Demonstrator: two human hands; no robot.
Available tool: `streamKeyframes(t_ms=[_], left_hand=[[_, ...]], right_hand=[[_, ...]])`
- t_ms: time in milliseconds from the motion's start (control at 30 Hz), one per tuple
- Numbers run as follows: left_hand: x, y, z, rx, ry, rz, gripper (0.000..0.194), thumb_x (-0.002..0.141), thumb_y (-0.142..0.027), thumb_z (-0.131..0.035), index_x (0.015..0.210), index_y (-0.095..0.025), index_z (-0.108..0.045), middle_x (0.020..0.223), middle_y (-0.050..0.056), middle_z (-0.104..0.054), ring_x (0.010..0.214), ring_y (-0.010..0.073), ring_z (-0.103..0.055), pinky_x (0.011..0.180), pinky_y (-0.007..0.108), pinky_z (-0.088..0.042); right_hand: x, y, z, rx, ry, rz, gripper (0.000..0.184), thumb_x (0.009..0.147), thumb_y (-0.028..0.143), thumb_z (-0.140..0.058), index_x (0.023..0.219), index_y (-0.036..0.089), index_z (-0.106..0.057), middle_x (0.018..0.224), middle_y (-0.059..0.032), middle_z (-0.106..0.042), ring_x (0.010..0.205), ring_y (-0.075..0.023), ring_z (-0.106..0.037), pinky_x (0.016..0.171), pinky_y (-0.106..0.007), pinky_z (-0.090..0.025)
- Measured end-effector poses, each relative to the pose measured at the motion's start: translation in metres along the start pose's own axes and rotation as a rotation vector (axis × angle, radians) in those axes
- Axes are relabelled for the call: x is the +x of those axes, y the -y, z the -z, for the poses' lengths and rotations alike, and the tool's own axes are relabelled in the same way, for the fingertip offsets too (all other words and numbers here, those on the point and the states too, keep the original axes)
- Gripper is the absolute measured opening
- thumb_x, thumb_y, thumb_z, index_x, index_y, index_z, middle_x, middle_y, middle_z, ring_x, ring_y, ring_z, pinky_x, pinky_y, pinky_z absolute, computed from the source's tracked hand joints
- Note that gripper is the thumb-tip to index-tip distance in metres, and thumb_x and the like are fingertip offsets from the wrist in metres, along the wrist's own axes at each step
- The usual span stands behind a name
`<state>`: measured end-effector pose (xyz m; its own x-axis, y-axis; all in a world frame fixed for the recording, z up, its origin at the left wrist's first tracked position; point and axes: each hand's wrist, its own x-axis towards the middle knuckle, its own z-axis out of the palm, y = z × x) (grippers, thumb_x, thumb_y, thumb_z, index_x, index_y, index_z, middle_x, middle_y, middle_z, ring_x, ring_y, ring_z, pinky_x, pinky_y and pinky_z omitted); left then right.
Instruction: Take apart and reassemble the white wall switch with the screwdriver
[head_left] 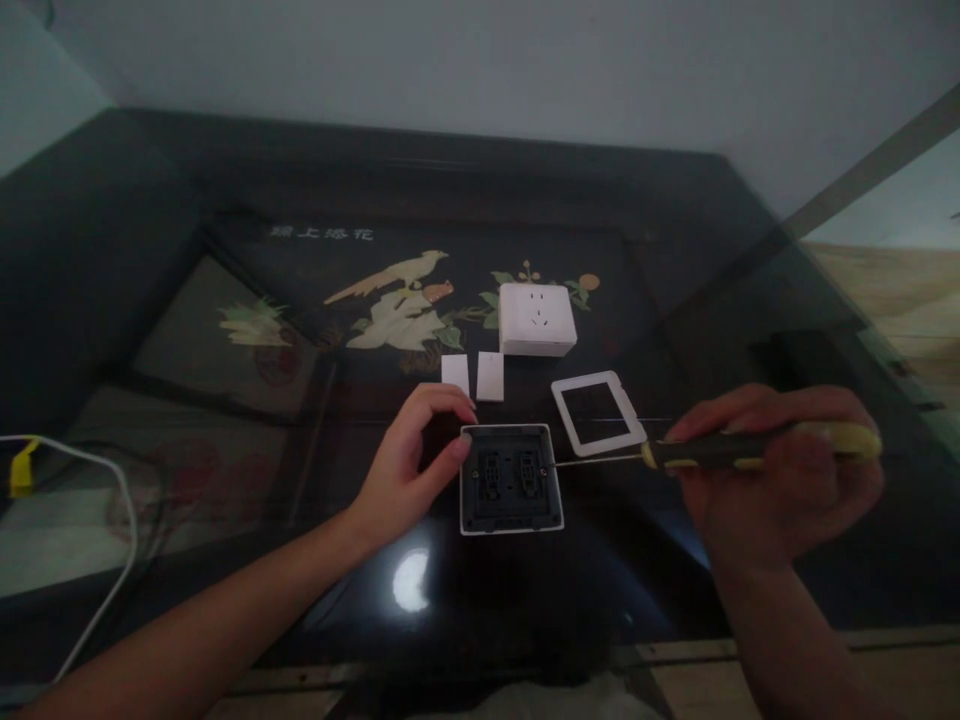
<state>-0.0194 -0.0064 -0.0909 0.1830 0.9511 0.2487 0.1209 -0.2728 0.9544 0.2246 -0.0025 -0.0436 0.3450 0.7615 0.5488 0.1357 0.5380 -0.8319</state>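
A wall switch [512,505] with its cover off lies on the table, its dark inner mechanism facing up inside a white rim. My left hand [416,455] grips its upper left corner, the thumb on the edge and the fingers curled behind. In my right hand [776,470] is a screwdriver [716,450] with a black and yellow handle, held almost level. Its thin shaft points left, and the tip meets the screw at the mechanism's right side. Two white rocker plates [490,377] lie just beyond my left fingers. Close to the shaft rests a white cover frame [585,446].
A white socket box [537,318] sits farther back on the glossy black table [247,560], which bears a bird and flower picture. At the left, a white cable [129,510] with a yellow tag [24,470] runs along the table.
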Motion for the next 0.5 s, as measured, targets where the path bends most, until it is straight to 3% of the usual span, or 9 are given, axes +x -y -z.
streamKeyframes(t_ms=[100, 267, 433, 500], left_hand=[[-0.0015, -0.0008, -0.0036, 0.138, 0.148, -0.059, 0.019, 0.092, -0.022, -0.056, 0.111, -0.023, -0.057, 0.119, 0.007, -0.055, 0.114, 0.0213, -0.053, 0.102, 0.038, -0.043], [-0.0019, 0.0012, -0.0044, 0.231, 0.316, -0.073, 0.029, 0.093, -0.020, -0.054, 0.122, -0.024, -0.053, 0.127, 0.009, -0.056, 0.122, 0.0221, -0.054, 0.105, 0.041, -0.045], [-0.0017, 0.0032, -0.0054, 0.291, 0.376, -0.096, 0.034, 0.094, -0.021, -0.054, 0.127, -0.023, -0.049, 0.131, 0.010, -0.055, 0.125, 0.0227, -0.053, 0.107, 0.043, -0.046], [-0.0023, 0.0039, -0.0058, 0.313, 0.390, -0.102, 0.036, 0.094, -0.023, -0.054, 0.130, -0.023, -0.048, 0.133, 0.011, -0.054, 0.126, 0.0234, -0.052, 0.108, 0.044, -0.045]], right_hand=[[-0.0084, -0.0010, 0.0042, 0.004, 0.006, 0.005, 0.020, 0.087, 0.036, -0.062, 0.070, 0.025, -0.059, 0.055, 0.0043, -0.044, 0.045, -0.0138, -0.055, 0.036, -0.027, -0.040], [-0.0087, 0.0011, 0.0041, -0.032, 0.051, 0.007, 0.021, 0.086, 0.038, -0.064, 0.070, 0.024, -0.060, 0.059, 0.0038, -0.046, 0.048, -0.0145, -0.058, 0.035, -0.028, -0.042], [-0.0079, -0.0018, 0.0054, -0.051, 0.059, 0.121, 0.019, 0.086, 0.034, -0.065, 0.071, 0.022, -0.061, 0.060, 0.0037, -0.049, 0.051, -0.0144, -0.061, 0.038, -0.028, -0.044], [-0.0057, 0.0013, 0.0084, -0.129, 0.132, 0.165, 0.021, 0.087, 0.038, -0.063, 0.071, 0.024, -0.058, 0.058, 0.0042, -0.050, 0.049, -0.0153, -0.062, 0.038, -0.029, -0.044]])
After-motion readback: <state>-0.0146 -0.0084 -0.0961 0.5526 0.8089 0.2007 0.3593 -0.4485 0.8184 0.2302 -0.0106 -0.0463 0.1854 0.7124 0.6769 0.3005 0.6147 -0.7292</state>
